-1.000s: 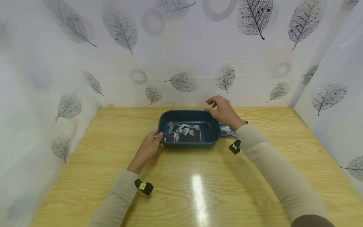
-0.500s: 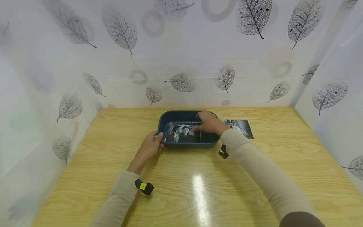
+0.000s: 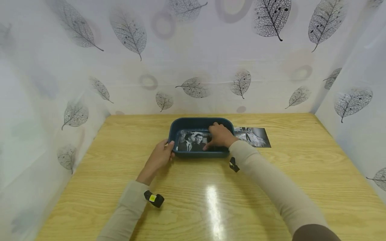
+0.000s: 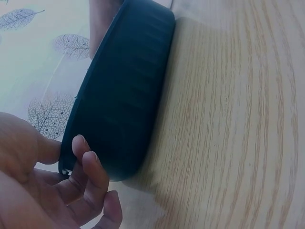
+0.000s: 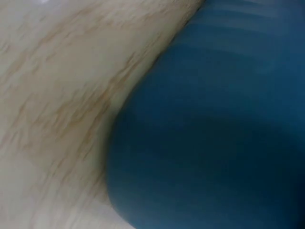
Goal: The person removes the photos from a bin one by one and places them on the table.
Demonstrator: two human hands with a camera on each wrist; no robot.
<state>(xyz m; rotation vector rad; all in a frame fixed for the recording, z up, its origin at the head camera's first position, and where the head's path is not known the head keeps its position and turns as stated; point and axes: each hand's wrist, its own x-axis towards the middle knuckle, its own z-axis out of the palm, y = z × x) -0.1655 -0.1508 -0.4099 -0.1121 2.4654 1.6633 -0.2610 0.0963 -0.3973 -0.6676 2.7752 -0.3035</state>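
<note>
Left hand (image 3: 159, 157) grips the one blue tray (image 3: 199, 122) at its corner; right hand (image 3: 220, 135) fingers press one photo (image 3: 193, 141) inside. A second photo (image 3: 252, 136) lies beside the tray.

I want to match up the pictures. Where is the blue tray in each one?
Head: the blue tray sits mid-table, left hand gripping its near left corner, right hand reaching inside.
Left wrist: its dark ribbed outer wall runs from the top down to the fingers at lower left.
Right wrist: its blurred blue wall fills the right side.
Shared landmark: the wooden table.
</note>
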